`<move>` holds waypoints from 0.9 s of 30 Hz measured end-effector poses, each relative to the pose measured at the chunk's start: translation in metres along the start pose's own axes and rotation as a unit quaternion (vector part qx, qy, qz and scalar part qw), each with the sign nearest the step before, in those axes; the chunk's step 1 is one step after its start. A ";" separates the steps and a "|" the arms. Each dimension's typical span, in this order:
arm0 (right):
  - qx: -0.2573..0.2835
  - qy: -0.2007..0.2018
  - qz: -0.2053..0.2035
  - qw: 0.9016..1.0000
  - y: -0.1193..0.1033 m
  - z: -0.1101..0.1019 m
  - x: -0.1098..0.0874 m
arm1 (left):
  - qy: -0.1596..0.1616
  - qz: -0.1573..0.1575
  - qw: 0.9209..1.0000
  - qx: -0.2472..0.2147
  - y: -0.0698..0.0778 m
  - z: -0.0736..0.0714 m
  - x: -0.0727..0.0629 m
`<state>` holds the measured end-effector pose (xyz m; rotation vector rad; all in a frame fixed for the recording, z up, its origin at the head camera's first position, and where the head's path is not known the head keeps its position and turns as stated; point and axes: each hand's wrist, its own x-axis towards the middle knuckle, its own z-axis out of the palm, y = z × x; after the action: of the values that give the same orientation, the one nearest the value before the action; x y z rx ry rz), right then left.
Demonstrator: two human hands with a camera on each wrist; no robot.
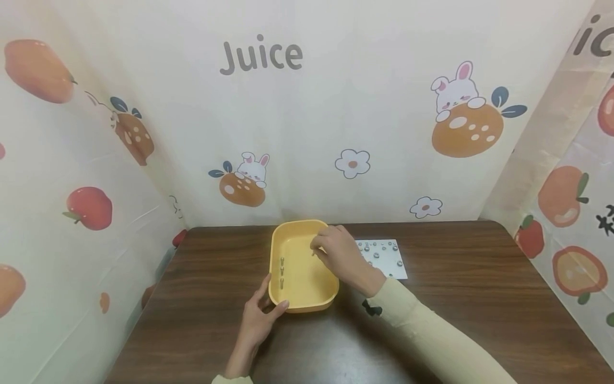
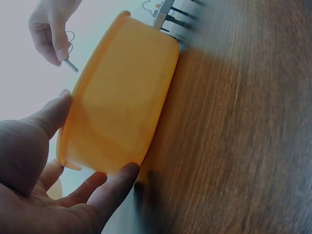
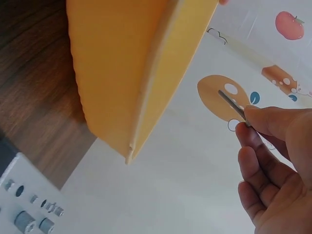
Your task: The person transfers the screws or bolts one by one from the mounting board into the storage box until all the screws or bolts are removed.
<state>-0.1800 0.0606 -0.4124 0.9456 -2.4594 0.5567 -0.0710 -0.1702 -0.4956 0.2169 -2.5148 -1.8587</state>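
Observation:
A yellow tray [image 1: 307, 308] sits on the table. My left hand [image 1: 256, 314] holds its near left corner, thumb and fingers spread round the wall, as the left wrist view shows from the side. Above the tray's right side, my right hand [image 1: 340, 256] pinches a thin metal screw [image 3: 231, 104] between thumb and forefinger; its head is hidden by the fingertips. Three screws [image 1: 282, 271] lie in a column along the left of the tray floor. Partly behind the right hand is a white plate [image 1: 398, 271] bearing several metal fittings.
The dark wooden table [image 1: 455, 277] runs out on both sides. A pale printed curtain [image 1: 307, 117] stands behind its far edge and along the sides. In the right wrist view, the plate [image 3: 29, 195] shows holes and raised fittings beside the tray.

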 end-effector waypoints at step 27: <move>0.017 -0.083 0.013 0.996 -0.012 0.015 0.028 | 0.006 -0.015 1.000 0.009 0.002 0.000 0.001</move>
<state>-0.1939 0.0303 -0.4072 1.0110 -2.6207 0.5520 -0.0721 -0.1700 -0.4940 0.2647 -2.5348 -1.8411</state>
